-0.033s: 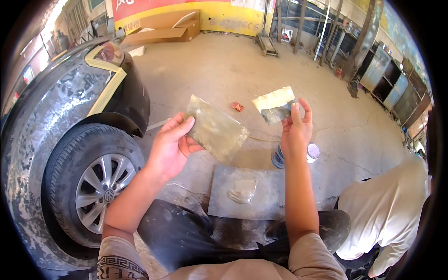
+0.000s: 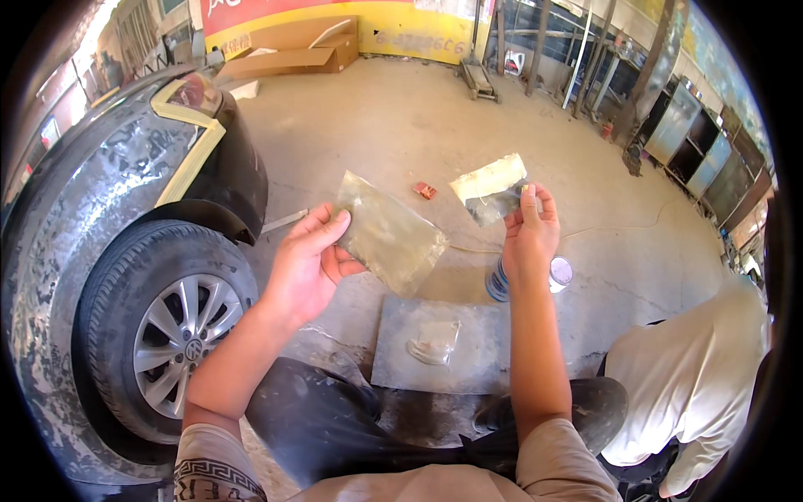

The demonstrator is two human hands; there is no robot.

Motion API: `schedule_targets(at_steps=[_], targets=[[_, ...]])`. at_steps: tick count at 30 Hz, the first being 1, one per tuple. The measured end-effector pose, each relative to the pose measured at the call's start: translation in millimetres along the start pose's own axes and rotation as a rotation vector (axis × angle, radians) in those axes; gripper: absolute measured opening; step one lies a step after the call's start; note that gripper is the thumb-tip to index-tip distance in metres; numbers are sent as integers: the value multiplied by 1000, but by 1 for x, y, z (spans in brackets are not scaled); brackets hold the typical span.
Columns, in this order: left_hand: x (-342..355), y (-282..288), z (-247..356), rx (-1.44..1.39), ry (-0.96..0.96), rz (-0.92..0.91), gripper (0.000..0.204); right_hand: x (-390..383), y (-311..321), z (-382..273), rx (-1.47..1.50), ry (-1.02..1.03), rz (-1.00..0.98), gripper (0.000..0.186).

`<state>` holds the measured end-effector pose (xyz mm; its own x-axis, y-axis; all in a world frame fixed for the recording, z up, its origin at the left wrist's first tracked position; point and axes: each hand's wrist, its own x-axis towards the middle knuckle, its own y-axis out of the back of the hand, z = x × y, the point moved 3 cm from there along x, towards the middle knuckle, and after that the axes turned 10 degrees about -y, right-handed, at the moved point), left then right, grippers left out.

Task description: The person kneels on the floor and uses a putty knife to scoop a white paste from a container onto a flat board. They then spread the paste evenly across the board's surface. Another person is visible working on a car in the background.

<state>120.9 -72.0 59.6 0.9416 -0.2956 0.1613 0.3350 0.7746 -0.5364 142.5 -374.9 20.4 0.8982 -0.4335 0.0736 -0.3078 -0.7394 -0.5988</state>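
Note:
My left hand [image 2: 308, 266] is closed on the left edge of a rectangular, greyish-green flat sheet [image 2: 391, 236], thumb on top. The sheet has pale smears on its surface. To its right, my right hand [image 2: 533, 227] pinches a smaller putty spreader [image 2: 493, 191]. Thick pale yellow putty covers the spreader's far edge, while the part near my fingers is dark and bare. The two pieces are held apart above the floor. Below them lies a grey board [image 2: 481, 356] with a pale patch of putty [image 2: 437, 341] on it.
A dark car [image 2: 92, 217] with scuffed paint stands close at left, its wheel [image 2: 191, 345] beside my forearm. Tape [image 2: 194, 159] edges its lamp. Beyond the board is a blue tin [image 2: 497, 284], partly hidden by my right forearm. Another person [image 2: 682, 376] is close at right.

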Motion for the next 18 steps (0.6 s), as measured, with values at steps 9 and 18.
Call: schedule_targets(at_steps=[9, 18], targets=[[-20, -20, -11, -51, 137, -94, 24, -42, -35, 4, -350, 145, -80, 33], [-25, -22, -25, 50, 204, -252, 24, -71, -62, 24, -319, 162, -479, 73]])
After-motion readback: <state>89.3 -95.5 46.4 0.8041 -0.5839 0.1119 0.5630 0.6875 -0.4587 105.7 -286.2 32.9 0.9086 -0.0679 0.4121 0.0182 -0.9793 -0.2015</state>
